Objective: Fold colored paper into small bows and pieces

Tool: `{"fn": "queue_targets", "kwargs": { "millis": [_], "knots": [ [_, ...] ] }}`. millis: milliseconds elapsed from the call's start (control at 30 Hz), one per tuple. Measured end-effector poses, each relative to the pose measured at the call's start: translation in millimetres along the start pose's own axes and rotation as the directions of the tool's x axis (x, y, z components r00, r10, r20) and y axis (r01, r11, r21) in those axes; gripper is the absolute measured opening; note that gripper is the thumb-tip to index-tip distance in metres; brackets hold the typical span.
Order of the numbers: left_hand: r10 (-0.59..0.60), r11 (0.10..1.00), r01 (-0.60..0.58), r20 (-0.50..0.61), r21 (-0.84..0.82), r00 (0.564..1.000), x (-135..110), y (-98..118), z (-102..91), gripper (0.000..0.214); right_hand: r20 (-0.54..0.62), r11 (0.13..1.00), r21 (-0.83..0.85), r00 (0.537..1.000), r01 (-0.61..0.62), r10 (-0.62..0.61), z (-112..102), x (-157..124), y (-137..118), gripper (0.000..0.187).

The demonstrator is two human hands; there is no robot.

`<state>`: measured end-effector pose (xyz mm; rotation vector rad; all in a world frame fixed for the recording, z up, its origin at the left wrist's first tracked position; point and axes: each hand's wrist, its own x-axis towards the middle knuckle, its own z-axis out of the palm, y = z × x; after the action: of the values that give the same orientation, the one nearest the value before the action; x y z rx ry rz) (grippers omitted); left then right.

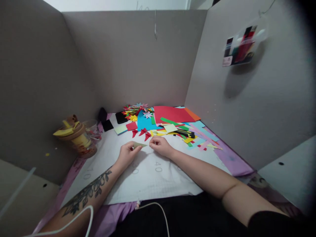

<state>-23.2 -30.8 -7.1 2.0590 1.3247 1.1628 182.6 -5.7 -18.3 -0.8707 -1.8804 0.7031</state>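
Observation:
A small pale yellow-green piece of paper, tapering to a point at its right end, is between my two hands above the white sheet. My left hand pinches its wider end between thumb and fingers. The pointed tip meets the curled fingertips of my right hand, which is closed in a pinch. Just beyond my hands lie several red folded paper pieces. A pale yellow paper square rests on the strips further back.
Colored paper strips and a black-and-yellow cutter knife lie right. Red sheets and folded paper stars are at the back. A brown pot-like container stands left. Grey panels enclose the table; a white cable crosses my lap.

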Motion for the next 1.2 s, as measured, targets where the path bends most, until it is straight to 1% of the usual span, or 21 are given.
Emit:
{"fn": "queue_targets", "kwargs": {
  "millis": [100,167,233,333,400,467,567,767,900,967,1067,1200],
  "knots": [
    [0.148,0.988,-0.146,-0.035,0.048,0.988,-1,-4,-3.6,0.011,-0.034,1.000,-0.007,0.999,-0.012,0.012,-6,0,1,0.011],
    [0.272,0.958,-0.269,-0.016,0.104,0.962,-4,-6,-3.7,0.008,-0.013,1.000,0.005,1.000,0.013,-0.013,-6,-2,-2,0.011],
    [0.401,0.899,-0.401,0.037,0.175,0.915,-7,-6,-2.6,0.005,0.018,0.997,0.033,0.997,0.068,-0.069,-3,-5,-7,0.010],
    [0.557,0.771,-0.570,0.132,0.286,0.820,-12,-3,-1.6,0.011,0.058,0.987,0.081,0.988,0.135,-0.140,1,-8,-13,0.009],
    [0.608,0.704,-0.626,0.170,0.336,0.776,-15,-1,-2.2,0.017,0.105,0.982,0.111,0.981,0.151,-0.162,2,-10,-14,0.010],
    [0.629,0.671,-0.647,0.182,0.363,0.755,-16,0,-3.3,0.019,0.152,0.978,0.137,0.973,0.155,-0.175,1,-10,-14,0.011],
    [0.622,0.654,-0.650,0.214,0.387,0.753,-16,1,-4.7,0.020,0.184,0.974,0.157,0.965,0.161,-0.189,-2,-10,-14,0.010],
    [0.555,0.645,-0.624,0.291,0.441,0.779,-17,3,-6.2,0.022,0.247,0.979,0.149,0.953,0.140,-0.174,-4,-10,-19,0.011],
    [0.581,0.629,-0.651,0.301,0.424,0.757,-17,6,-6.6,0.021,0.271,0.986,0.132,0.953,0.106,-0.138,-3,-10,-18,0.013],
    [0.588,0.628,-0.653,0.292,0.424,0.755,-17,5,-6.3,0.020,0.283,0.985,0.137,0.948,0.109,-0.145,-2,-10,-16,0.014],
    [0.567,0.661,-0.623,0.264,0.418,0.780,-16,2,-5.0,0.019,0.283,0.982,0.144,0.946,0.121,-0.158,-1,-10,-13,0.013],
    [0.493,0.776,-0.532,0.199,0.340,0.847,-14,-5,-2.0,0.018,0.234,0.984,0.115,0.959,0.134,-0.158,-1,-10,-12,0.009]
  ]
}}
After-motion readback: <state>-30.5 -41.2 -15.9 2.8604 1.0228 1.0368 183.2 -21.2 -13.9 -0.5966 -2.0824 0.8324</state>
